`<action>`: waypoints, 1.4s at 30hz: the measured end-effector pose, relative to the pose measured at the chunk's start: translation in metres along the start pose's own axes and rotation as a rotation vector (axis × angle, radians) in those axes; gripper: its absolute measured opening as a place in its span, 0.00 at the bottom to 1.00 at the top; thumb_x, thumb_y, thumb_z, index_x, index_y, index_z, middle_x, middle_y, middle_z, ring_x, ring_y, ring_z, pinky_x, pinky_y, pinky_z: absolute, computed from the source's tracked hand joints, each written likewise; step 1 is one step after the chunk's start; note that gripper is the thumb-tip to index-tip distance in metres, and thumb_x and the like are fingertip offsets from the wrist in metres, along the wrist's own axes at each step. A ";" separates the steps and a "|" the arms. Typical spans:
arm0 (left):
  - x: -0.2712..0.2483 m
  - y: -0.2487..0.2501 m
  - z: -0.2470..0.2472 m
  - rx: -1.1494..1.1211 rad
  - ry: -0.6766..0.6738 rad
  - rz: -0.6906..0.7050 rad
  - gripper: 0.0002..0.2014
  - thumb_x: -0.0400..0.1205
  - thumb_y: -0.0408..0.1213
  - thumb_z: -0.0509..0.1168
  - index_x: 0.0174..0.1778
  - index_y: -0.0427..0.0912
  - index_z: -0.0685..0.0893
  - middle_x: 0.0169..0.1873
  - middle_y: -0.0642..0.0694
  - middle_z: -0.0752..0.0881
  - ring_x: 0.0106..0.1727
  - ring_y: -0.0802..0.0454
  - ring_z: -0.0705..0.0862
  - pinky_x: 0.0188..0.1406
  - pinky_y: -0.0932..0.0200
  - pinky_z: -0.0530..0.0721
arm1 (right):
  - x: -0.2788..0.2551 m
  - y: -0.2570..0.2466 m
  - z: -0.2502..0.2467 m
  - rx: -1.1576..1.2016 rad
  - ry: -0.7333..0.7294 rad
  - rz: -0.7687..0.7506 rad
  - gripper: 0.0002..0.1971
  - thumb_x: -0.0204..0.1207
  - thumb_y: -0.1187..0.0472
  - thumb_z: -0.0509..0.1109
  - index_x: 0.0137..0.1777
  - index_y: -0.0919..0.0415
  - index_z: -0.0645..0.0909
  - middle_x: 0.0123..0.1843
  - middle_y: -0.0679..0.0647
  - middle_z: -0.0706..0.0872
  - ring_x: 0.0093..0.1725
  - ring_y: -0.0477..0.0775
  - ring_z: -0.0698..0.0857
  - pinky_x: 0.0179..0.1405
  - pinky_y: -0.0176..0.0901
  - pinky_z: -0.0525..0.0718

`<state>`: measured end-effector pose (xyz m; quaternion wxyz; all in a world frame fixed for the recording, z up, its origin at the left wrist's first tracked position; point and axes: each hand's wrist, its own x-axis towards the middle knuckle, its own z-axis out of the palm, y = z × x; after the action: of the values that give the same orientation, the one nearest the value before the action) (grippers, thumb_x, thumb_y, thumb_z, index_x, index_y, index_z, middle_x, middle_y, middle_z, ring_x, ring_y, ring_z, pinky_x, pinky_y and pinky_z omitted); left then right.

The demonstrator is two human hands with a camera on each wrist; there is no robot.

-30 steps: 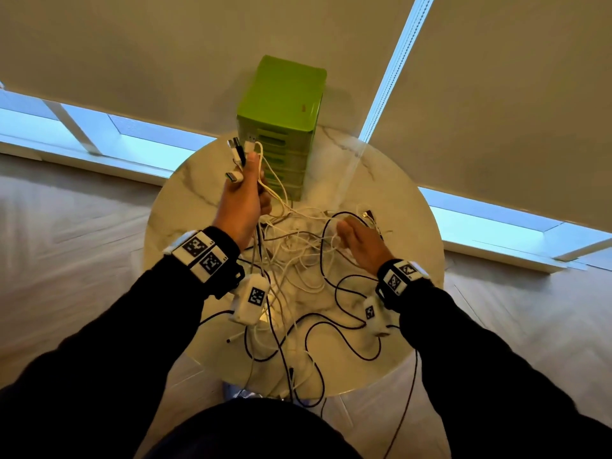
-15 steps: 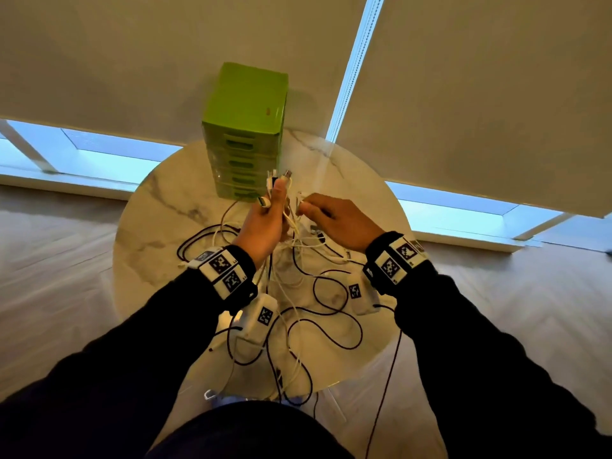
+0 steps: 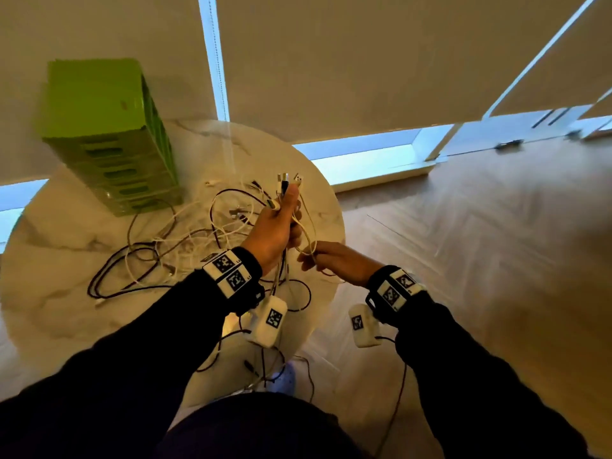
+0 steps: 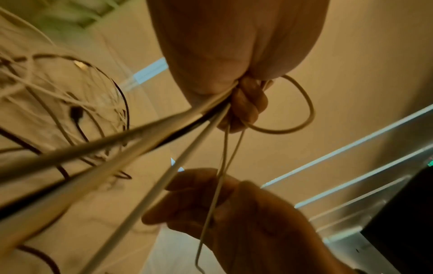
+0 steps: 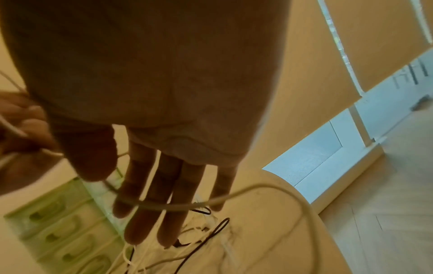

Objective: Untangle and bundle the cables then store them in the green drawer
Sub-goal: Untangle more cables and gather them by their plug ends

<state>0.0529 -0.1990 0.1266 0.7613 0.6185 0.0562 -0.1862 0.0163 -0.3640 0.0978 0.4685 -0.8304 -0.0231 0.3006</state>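
My left hand (image 3: 278, 223) is raised over the right side of the round marble table (image 3: 59, 313). It grips a bunch of white and black cables (image 4: 131, 140), whose plug ends (image 3: 288, 182) stick up above the fist. A cream cable loop (image 3: 308, 240) hangs from this hand down to my right hand (image 3: 334, 265), just below at the table's right edge. In the right wrist view the right hand's fingers (image 5: 164, 185) are straight and that cable (image 5: 293, 191) lies across them. A tangle of cables (image 3: 185, 240) is spread on the table. The green drawer unit (image 3: 109, 137) stands back left, drawers closed.
Cables hang over the table's near edge (image 3: 265, 369) toward the floor. Window blinds (image 3: 364, 61) hang behind the table. Wooden floor (image 3: 480, 260) lies to the right.
Both hands moved right, away from the green drawers. The right hand dropped from the plug ends to below the left hand, drawing out a cream loop. The view swung to the right.
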 end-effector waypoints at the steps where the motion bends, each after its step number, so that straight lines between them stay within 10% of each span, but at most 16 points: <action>1: 0.000 -0.004 0.011 0.016 -0.034 0.002 0.23 0.87 0.62 0.58 0.34 0.47 0.72 0.23 0.50 0.67 0.24 0.53 0.65 0.27 0.56 0.69 | -0.009 0.004 0.001 0.043 0.042 -0.003 0.11 0.85 0.67 0.61 0.60 0.64 0.83 0.53 0.59 0.89 0.49 0.44 0.87 0.50 0.30 0.83; 6: 0.007 -0.017 0.038 0.083 -0.067 0.020 0.22 0.87 0.61 0.59 0.37 0.47 0.73 0.26 0.51 0.69 0.24 0.54 0.65 0.25 0.57 0.67 | -0.053 0.021 -0.004 0.050 0.198 0.074 0.15 0.90 0.53 0.58 0.60 0.65 0.76 0.36 0.49 0.77 0.32 0.45 0.76 0.34 0.37 0.77; 9: 0.010 -0.017 0.046 0.128 -0.048 0.030 0.23 0.88 0.62 0.57 0.35 0.47 0.72 0.22 0.53 0.70 0.23 0.52 0.65 0.25 0.57 0.67 | -0.078 0.039 -0.017 -0.130 0.373 0.065 0.14 0.91 0.49 0.53 0.53 0.55 0.77 0.36 0.41 0.77 0.35 0.40 0.76 0.38 0.31 0.74; 14: 0.004 -0.020 0.058 0.188 -0.151 0.003 0.23 0.87 0.62 0.59 0.40 0.45 0.78 0.25 0.55 0.70 0.22 0.56 0.67 0.23 0.59 0.69 | -0.095 0.101 -0.030 -0.241 0.459 0.240 0.14 0.90 0.50 0.53 0.49 0.49 0.80 0.37 0.49 0.84 0.40 0.55 0.84 0.51 0.55 0.83; 19: -0.003 -0.042 0.059 0.350 -0.191 0.032 0.25 0.88 0.61 0.55 0.48 0.42 0.81 0.32 0.49 0.72 0.25 0.53 0.70 0.25 0.57 0.69 | -0.085 0.124 -0.027 -0.356 0.417 0.427 0.06 0.84 0.61 0.62 0.49 0.53 0.80 0.53 0.54 0.89 0.51 0.59 0.87 0.56 0.53 0.84; 26: 0.011 -0.033 0.039 0.205 -0.074 0.003 0.15 0.91 0.51 0.56 0.44 0.46 0.72 0.29 0.53 0.66 0.24 0.57 0.62 0.23 0.61 0.61 | -0.101 0.161 -0.040 -0.256 0.570 0.519 0.11 0.87 0.57 0.59 0.50 0.56 0.82 0.50 0.57 0.92 0.55 0.61 0.88 0.60 0.51 0.84; 29: 0.014 -0.029 0.036 0.098 -0.101 -0.006 0.15 0.92 0.48 0.56 0.41 0.47 0.70 0.27 0.53 0.64 0.22 0.59 0.59 0.19 0.62 0.60 | -0.098 0.171 -0.038 -0.399 0.308 0.665 0.20 0.84 0.55 0.64 0.74 0.58 0.77 0.74 0.62 0.81 0.74 0.62 0.78 0.72 0.49 0.75; 34: 0.010 -0.032 0.045 0.072 -0.175 0.024 0.12 0.92 0.48 0.54 0.47 0.46 0.69 0.28 0.54 0.64 0.22 0.60 0.59 0.21 0.62 0.59 | -0.074 0.118 -0.025 -0.362 0.411 0.167 0.55 0.66 0.45 0.81 0.87 0.46 0.51 0.87 0.55 0.58 0.85 0.58 0.60 0.82 0.61 0.65; 39: 0.013 -0.033 0.046 0.095 -0.184 0.059 0.10 0.92 0.49 0.54 0.50 0.48 0.72 0.30 0.54 0.66 0.25 0.59 0.62 0.24 0.62 0.62 | -0.056 0.027 0.002 -0.148 0.118 0.015 0.32 0.81 0.46 0.72 0.77 0.52 0.60 0.60 0.60 0.88 0.60 0.58 0.87 0.59 0.50 0.84; 42: 0.017 -0.030 0.038 0.104 -0.130 0.078 0.10 0.92 0.49 0.53 0.50 0.49 0.74 0.31 0.52 0.71 0.26 0.59 0.71 0.26 0.62 0.71 | -0.058 0.009 0.005 -0.225 0.240 -0.109 0.13 0.90 0.49 0.57 0.63 0.58 0.72 0.48 0.59 0.87 0.45 0.59 0.87 0.47 0.50 0.88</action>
<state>0.0529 -0.2438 0.1025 0.7370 0.6454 -0.0272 -0.1988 -0.0361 -0.3843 0.1167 0.3875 -0.9051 -0.0452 0.1689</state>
